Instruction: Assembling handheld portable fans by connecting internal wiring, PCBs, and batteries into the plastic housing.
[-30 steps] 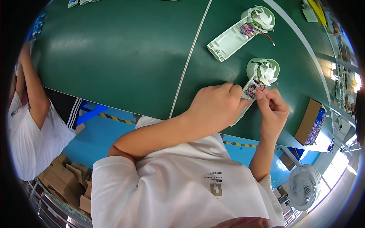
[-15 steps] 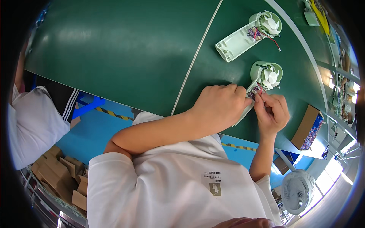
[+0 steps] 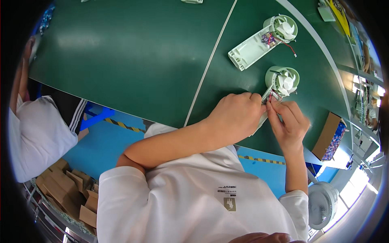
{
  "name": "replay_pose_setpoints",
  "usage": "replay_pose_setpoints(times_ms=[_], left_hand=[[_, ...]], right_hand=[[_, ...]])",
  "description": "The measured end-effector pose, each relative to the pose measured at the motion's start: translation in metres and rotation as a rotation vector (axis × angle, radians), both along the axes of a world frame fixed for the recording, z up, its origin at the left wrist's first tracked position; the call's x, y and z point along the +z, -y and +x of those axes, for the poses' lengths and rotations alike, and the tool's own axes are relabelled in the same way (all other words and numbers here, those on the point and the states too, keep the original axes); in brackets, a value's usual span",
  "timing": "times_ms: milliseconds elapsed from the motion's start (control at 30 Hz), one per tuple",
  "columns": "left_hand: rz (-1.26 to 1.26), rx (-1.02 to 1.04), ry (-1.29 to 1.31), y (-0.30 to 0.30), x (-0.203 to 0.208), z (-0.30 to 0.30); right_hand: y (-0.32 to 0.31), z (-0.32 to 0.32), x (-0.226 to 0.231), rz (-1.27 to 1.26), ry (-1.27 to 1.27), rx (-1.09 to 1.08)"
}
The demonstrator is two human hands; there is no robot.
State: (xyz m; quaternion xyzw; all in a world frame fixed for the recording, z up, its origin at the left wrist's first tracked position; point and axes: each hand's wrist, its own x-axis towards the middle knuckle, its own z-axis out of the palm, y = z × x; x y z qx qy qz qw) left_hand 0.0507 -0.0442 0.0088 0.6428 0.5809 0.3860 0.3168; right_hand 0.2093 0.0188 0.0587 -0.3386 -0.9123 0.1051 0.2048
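Observation:
A pale green handheld fan half (image 3: 281, 83) with white blades lies on the green table in front of me. My left hand (image 3: 239, 115) is closed around its handle, hiding most of it. At the small circuit area by the handle's top, my right hand (image 3: 289, 123) pinches thumb and forefinger on thin red and dark wires (image 3: 275, 96). The exact wire end is hidden by the fingertips. Farther off rests a second pale green fan half (image 3: 249, 50), its open handle showing a purple circuit board (image 3: 268, 39) and a loose red wire with a white plug (image 3: 294, 54).
An open cardboard box (image 3: 330, 137) of small colourful parts stands at the table's right edge. Another person (image 3: 40, 133) sits to the left. Cardboard boxes (image 3: 65, 186) are stacked at lower left, and a white standing fan (image 3: 323, 204) is at lower right.
My right fingertips have shifted slightly at the wires beside the circuit board, and the board is now more covered. The left hand keeps its hold. The whole view has moved a little.

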Motion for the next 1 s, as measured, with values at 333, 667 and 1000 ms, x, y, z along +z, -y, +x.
replay_pose_setpoints(times_ms=[333,667,1000], left_hand=[[-0.228,0.043,0.112,-0.012,0.019,-0.035],[-0.19,-0.145,0.156,-0.004,0.012,-0.04],[-0.163,0.041,0.208,0.007,0.004,-0.045]], right_hand=[[-0.044,0.114,0.027,-0.004,-0.191,-0.831],[-0.089,0.451,-0.005,-0.117,0.052,-1.068],[-0.066,0.341,0.032,0.257,-0.393,-1.2]])
